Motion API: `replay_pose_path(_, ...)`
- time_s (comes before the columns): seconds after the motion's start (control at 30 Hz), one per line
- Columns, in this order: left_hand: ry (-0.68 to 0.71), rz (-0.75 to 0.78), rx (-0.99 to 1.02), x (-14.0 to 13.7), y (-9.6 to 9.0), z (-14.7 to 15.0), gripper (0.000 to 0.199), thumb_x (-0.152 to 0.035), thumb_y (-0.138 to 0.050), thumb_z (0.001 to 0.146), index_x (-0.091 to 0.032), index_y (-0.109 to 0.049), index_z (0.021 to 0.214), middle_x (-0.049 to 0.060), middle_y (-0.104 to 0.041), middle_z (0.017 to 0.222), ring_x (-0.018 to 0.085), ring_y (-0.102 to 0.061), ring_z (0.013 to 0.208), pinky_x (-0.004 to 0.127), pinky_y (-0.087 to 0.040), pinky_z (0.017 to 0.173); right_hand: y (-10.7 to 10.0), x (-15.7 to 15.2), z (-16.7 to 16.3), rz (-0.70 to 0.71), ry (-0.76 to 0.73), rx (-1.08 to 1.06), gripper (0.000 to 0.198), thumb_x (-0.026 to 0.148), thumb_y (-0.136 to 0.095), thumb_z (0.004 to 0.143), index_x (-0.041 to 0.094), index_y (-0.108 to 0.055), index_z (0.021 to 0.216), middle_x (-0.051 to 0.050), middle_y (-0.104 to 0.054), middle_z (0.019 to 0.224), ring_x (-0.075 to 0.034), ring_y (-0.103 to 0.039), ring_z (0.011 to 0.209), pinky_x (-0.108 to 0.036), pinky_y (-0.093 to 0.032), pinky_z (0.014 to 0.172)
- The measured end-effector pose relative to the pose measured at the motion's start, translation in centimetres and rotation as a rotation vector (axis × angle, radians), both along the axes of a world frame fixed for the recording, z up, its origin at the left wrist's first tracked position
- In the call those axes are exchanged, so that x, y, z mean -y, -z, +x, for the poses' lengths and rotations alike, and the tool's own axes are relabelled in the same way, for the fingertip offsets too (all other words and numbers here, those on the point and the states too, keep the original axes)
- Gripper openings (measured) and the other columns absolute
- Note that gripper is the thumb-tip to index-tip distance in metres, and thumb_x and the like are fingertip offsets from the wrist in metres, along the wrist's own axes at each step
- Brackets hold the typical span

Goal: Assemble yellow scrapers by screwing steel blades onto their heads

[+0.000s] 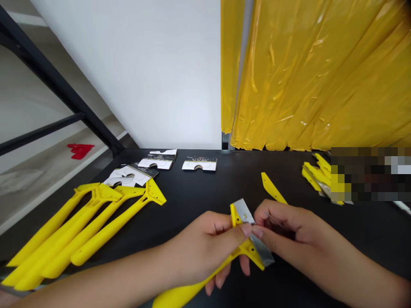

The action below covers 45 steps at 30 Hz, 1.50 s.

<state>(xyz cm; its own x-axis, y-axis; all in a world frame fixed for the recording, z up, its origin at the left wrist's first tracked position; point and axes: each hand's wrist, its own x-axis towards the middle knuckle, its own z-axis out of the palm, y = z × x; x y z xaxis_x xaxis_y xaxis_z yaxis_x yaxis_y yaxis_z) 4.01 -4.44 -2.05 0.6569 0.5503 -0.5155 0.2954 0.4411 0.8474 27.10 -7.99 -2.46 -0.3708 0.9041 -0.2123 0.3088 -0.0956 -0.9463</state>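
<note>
My left hand point(218, 239) grips a yellow plastic scraper point(180, 295) near its head, thumb pressed on top. A flat metal blade point(244, 211) lies along the scraper's head, with dark holes showing in the yellow plastic beside it. My right hand point(289, 226) is closed, its thumb and forefinger tips meeting at the blade's middle by my left thumb. A thin silvery bit shows among the right fingers, too small to name. Just beyond the right hand lies a loose yellow plate point(272, 188) with small holes, partly hidden.
Several yellow scrapers point(109, 231) lie side by side at left. Behind them are printed cards point(135, 174), with another card point(199, 164) at the back. More yellow pieces point(313, 175) are piled at right, beside a blurred-out patch. Yellow plastic sheeting point(321, 77) hangs behind the black table point(192, 201).
</note>
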Motion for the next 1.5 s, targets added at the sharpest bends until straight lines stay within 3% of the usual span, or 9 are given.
replay_pose_path(0.13,-0.05,-0.009,-0.019,-0.4,-0.1,0.0,0.061,-0.072,-0.062,0.104,-0.017,-0.073,0.082,0.002,-0.071,0.07,0.009,-0.049,0.04,0.018,-0.043,0.034,0.3,-1.1,1.4,0.152,-0.056,0.1,0.045,0.061,-0.054,0.113,0.025,-0.07,0.09,-0.001,-0.071,0.084,-0.019,-0.062,0.08,-0.031,-0.047,0.072)
replay_pose_path(0.27,-0.1,-0.004,0.005,-1.1,-0.2,-0.4,0.056,-0.066,-0.062,0.106,-0.017,-0.075,0.081,0.002,-0.072,0.069,0.01,-0.05,0.04,0.018,-0.045,0.034,1.2,-3.9,4.5,0.381,0.255,0.583,0.047,0.068,-0.045,0.111,0.031,-0.075,0.111,-0.002,-0.076,0.089,-0.023,-0.069,0.08,-0.035,-0.05,0.072)
replay_pose_path(0.4,-0.123,-0.009,0.016,-1.5,-0.2,-0.6,0.053,-0.065,-0.063,0.104,-0.017,-0.075,0.084,0.003,-0.073,0.071,0.009,-0.05,0.038,0.017,-0.046,0.033,2.5,-6.1,6.5,0.322,0.373,0.792,0.044,0.073,-0.065,0.097,0.03,-0.073,0.099,-0.003,-0.071,0.075,-0.024,-0.063,0.058,-0.036,-0.037,0.055)
replay_pose_path(0.5,-0.115,-0.023,0.016,-1.5,-0.2,-0.6,0.054,-0.067,-0.065,0.103,-0.016,-0.076,0.086,0.004,-0.075,0.074,0.009,-0.052,0.04,0.017,-0.046,0.033,3.3,-6.3,6.4,0.332,0.372,0.831,0.044,0.073,-0.073,0.091,0.03,-0.072,0.098,-0.002,-0.069,0.076,-0.024,-0.062,0.059,-0.035,-0.033,0.053)
replay_pose_path(0.67,-0.101,-0.023,0.028,-1.6,-0.2,-0.6,0.053,-0.062,-0.062,0.106,-0.016,-0.077,0.087,0.004,-0.075,0.075,0.009,-0.052,0.04,0.017,-0.047,0.034,3.9,-5.7,6.2,0.339,0.3,0.781,0.025,0.052,-0.077,0.092,0.033,-0.075,0.107,-0.003,-0.077,0.096,-0.024,-0.069,0.075,-0.035,-0.043,0.063)
replay_pose_path(0.8,-0.105,-0.03,0.026,-1.7,0.0,-0.6,0.052,-0.062,-0.063,0.105,-0.015,-0.077,0.087,0.005,-0.075,0.074,0.009,-0.052,0.04,0.017,-0.048,0.033,4.2,-5.5,6.8,0.306,0.258,0.724,0.024,0.047,-0.078,0.088,0.03,-0.066,0.098,0.0,-0.07,0.081,-0.022,-0.063,0.068,-0.034,-0.04,0.061)
replay_pose_path(1.13,-0.101,-0.043,0.032,-1.8,0.2,-0.6,0.051,-0.062,-0.066,0.102,-0.014,-0.078,0.091,0.005,-0.075,0.076,0.009,-0.053,0.039,0.017,-0.048,0.032,2.6,-5.2,5.5,0.234,0.139,0.426,0.047,0.069,-0.057,0.103,0.026,-0.061,0.085,0.002,-0.056,0.077,-0.018,-0.05,0.071,-0.03,-0.04,0.064)
replay_pose_path(1.33,-0.084,-0.059,0.036,-1.9,0.4,-0.8,0.05,-0.06,-0.062,0.105,-0.015,-0.078,0.092,0.005,-0.076,0.076,0.009,-0.053,0.039,0.017,-0.048,0.033,0.8,-3.6,3.7,0.147,0.152,0.152,0.054,0.07,-0.075,0.098,0.022,-0.064,0.075,0.003,-0.05,0.073,-0.015,-0.045,0.069,-0.028,-0.038,0.063)
replay_pose_path(1.5,-0.076,-0.057,0.029,-1.9,0.3,-0.7,0.05,-0.056,-0.059,0.108,-0.015,-0.078,0.087,0.005,-0.075,0.073,0.009,-0.052,0.038,0.018,-0.048,0.033,0.2,-2.6,2.8,0.147,0.167,0.085,0.047,0.065,-0.082,0.095,0.024,-0.075,0.075,0.001,-0.059,0.068,-0.015,-0.051,0.063,-0.028,-0.042,0.059)
